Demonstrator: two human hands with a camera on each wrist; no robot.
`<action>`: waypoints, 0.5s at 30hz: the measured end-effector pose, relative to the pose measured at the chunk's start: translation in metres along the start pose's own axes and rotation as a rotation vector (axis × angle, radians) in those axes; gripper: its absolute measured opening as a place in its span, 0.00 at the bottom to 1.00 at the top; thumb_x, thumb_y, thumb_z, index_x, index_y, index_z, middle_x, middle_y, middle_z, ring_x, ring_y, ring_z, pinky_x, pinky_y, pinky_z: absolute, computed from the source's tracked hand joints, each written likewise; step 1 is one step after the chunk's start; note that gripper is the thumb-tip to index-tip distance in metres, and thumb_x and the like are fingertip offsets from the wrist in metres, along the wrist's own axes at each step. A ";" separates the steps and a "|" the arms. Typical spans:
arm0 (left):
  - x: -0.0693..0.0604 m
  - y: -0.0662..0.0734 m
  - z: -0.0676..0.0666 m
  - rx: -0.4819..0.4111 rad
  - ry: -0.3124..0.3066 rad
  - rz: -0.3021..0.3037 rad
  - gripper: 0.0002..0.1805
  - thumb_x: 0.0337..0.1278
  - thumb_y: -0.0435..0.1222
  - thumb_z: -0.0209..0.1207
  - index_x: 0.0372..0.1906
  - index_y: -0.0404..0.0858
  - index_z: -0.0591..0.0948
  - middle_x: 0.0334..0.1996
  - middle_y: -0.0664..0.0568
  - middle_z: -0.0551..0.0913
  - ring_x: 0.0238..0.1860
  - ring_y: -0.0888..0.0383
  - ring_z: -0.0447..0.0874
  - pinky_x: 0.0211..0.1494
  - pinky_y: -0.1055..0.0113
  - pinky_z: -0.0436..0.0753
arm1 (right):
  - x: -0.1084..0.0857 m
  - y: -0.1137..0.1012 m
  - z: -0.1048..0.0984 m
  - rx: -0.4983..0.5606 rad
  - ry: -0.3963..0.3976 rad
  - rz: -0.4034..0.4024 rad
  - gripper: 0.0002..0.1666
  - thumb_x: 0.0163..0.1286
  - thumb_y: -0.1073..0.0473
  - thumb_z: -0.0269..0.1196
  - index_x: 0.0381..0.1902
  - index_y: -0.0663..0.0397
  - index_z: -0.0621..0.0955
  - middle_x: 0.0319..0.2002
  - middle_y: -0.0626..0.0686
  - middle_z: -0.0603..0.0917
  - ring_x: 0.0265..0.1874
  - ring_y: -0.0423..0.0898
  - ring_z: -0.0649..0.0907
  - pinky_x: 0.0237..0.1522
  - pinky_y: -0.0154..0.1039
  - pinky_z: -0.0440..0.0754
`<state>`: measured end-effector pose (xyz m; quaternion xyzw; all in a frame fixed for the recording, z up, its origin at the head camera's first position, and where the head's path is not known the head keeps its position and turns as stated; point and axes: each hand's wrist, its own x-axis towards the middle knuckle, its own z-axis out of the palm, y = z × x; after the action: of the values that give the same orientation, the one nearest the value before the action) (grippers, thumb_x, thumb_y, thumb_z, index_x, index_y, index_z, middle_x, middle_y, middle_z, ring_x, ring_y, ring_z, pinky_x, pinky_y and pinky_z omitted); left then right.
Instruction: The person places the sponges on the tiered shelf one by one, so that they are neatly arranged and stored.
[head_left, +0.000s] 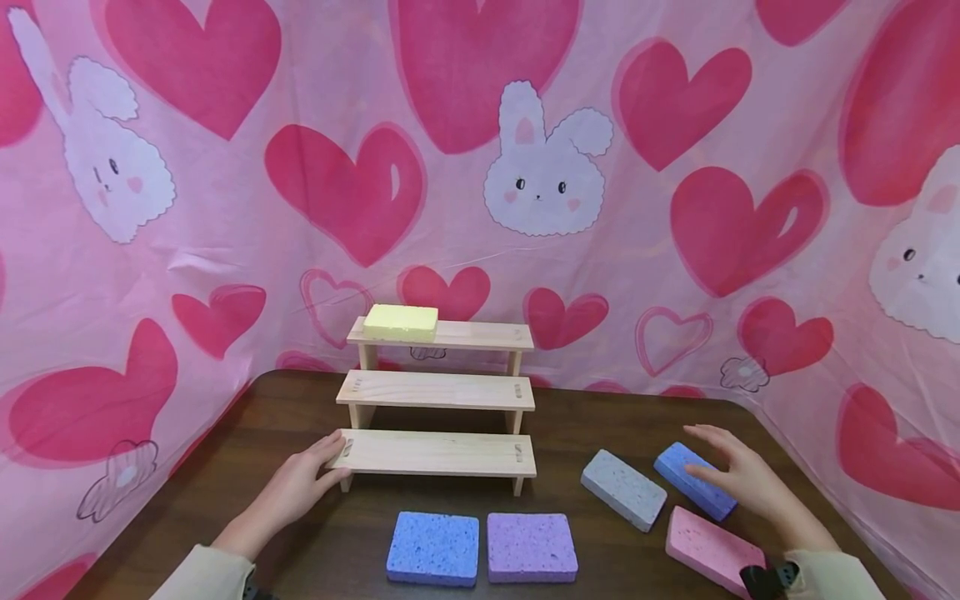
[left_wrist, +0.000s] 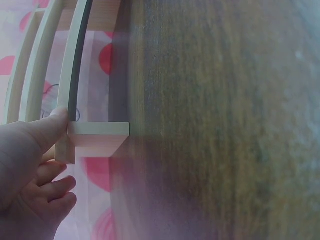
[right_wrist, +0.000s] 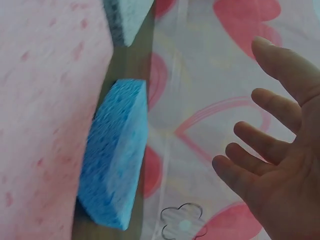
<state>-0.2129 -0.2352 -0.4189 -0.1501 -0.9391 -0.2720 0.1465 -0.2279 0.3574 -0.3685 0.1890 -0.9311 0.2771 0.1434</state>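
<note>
A three-tier wooden display stand [head_left: 442, 452] stands on the table, with a yellow sponge [head_left: 400, 322] at the left of its top tier. My left hand [head_left: 296, 483] pinches the left end of the lowest tier; in the left wrist view the thumb [left_wrist: 52, 127] lies on its edge, other fingers beyond it. On the right, my right hand [head_left: 738, 475] hovers with spread fingers, holding nothing. Nearest to it lies a darker blue sponge [head_left: 684, 468], partly under the hand in the head view. A grey sponge [head_left: 624, 490] and a pink sponge [head_left: 705, 546] lie close by.
In front of the stand, a blue sponge [head_left: 432, 548] and a purple sponge [head_left: 532, 547] lie side by side on the dark wooden table [head_left: 300, 567]. A pink cloth [head_left: 457, 208] with hearts and rabbits hangs around the back and sides.
</note>
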 end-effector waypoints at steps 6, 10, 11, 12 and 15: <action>0.000 -0.001 0.001 0.002 0.006 0.004 0.29 0.48 0.34 0.66 0.55 0.26 0.74 0.58 0.34 0.70 0.57 0.38 0.69 0.55 0.45 0.69 | -0.007 0.010 0.001 0.009 -0.044 0.059 0.34 0.54 0.57 0.69 0.56 0.68 0.72 0.53 0.69 0.71 0.52 0.65 0.70 0.50 0.55 0.73; 0.000 -0.001 0.001 0.006 0.006 0.003 0.29 0.48 0.34 0.66 0.56 0.26 0.74 0.58 0.34 0.70 0.57 0.38 0.69 0.55 0.45 0.69 | -0.011 0.017 0.003 -0.012 -0.020 0.045 0.32 0.52 0.58 0.70 0.53 0.67 0.75 0.51 0.66 0.74 0.49 0.51 0.73 0.45 0.25 0.71; 0.000 -0.001 0.001 0.007 0.004 0.000 0.29 0.48 0.34 0.66 0.56 0.26 0.74 0.58 0.34 0.70 0.57 0.38 0.68 0.55 0.45 0.69 | -0.012 0.018 0.003 -0.012 -0.016 0.045 0.31 0.52 0.58 0.70 0.52 0.67 0.75 0.50 0.66 0.75 0.49 0.50 0.73 0.44 0.22 0.69; 0.000 -0.001 0.000 0.006 0.002 -0.004 0.29 0.48 0.35 0.66 0.56 0.26 0.73 0.58 0.34 0.70 0.58 0.38 0.68 0.55 0.45 0.69 | -0.013 0.020 0.003 -0.011 -0.016 0.044 0.31 0.52 0.58 0.71 0.52 0.67 0.75 0.50 0.66 0.75 0.48 0.50 0.73 0.42 0.19 0.66; 0.000 0.000 0.000 0.003 -0.008 -0.015 0.29 0.48 0.35 0.66 0.56 0.27 0.73 0.58 0.34 0.69 0.58 0.38 0.68 0.55 0.45 0.69 | -0.015 0.024 0.004 -0.018 -0.039 0.069 0.31 0.52 0.58 0.70 0.52 0.68 0.75 0.50 0.67 0.74 0.49 0.58 0.73 0.45 0.30 0.73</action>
<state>-0.2127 -0.2356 -0.4193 -0.1439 -0.9413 -0.2710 0.1409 -0.2255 0.3782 -0.3888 0.1606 -0.9421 0.2699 0.1172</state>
